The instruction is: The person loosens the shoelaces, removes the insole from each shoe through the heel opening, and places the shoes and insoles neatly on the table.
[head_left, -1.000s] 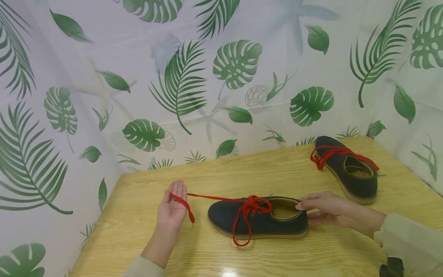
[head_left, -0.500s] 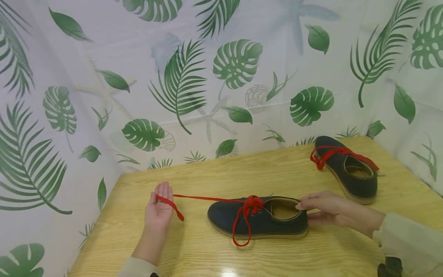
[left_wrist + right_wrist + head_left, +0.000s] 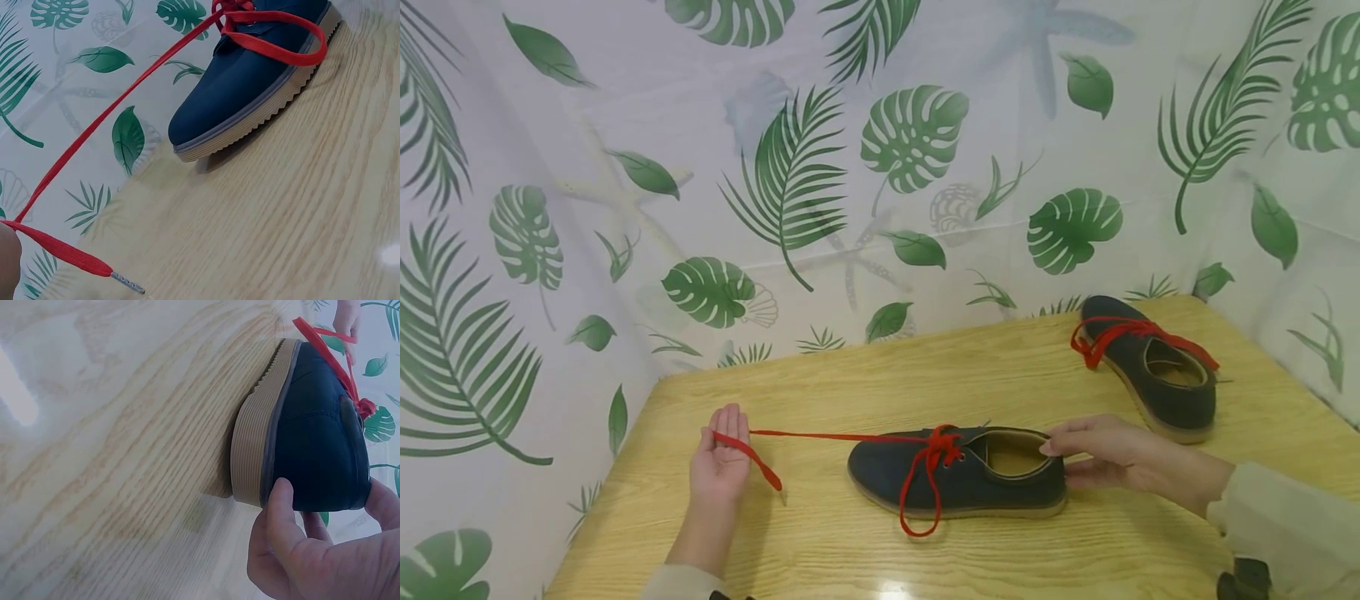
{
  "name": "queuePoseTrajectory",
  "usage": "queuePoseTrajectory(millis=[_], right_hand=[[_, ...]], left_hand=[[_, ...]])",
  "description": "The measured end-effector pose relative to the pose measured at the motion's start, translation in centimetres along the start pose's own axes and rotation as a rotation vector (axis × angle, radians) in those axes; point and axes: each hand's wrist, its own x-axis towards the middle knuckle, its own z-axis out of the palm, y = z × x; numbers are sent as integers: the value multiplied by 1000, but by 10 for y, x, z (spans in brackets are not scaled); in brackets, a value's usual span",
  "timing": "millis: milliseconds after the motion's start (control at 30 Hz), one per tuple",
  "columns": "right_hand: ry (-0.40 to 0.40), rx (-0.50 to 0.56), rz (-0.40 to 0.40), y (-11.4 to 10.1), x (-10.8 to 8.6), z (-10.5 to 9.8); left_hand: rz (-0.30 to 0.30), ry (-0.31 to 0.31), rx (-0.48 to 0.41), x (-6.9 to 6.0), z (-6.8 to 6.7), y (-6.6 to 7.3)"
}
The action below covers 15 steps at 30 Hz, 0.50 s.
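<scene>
Having moved farther left, the person's left hand (image 3: 721, 467) is palm up, fingers straight, thumb pinching the red shoelace (image 3: 129, 89), stretched taut from the navy lace-up shoe (image 3: 973, 490). Their right hand (image 3: 1112, 450) grips its heel on the wood-grain table (image 3: 820, 542).

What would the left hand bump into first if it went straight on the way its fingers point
Probably the leaf-patterned backdrop. The left hand points across the table toward it, and no object shows between. Depth and the hand's height are hard to judge.
</scene>
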Motion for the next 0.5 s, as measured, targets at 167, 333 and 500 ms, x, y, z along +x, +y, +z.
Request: queuePoseTrajectory(millis=[167,333,500], right_hand=[[-5,-10,-10,2,0,0],[-1,-21,-15,2,0,0],[1,-30,-21,2,0,0]], left_hand=[[-1,3,-19,0,4,6],[46,16,-72,1,5,27],[74,30,-104,0,2,44]])
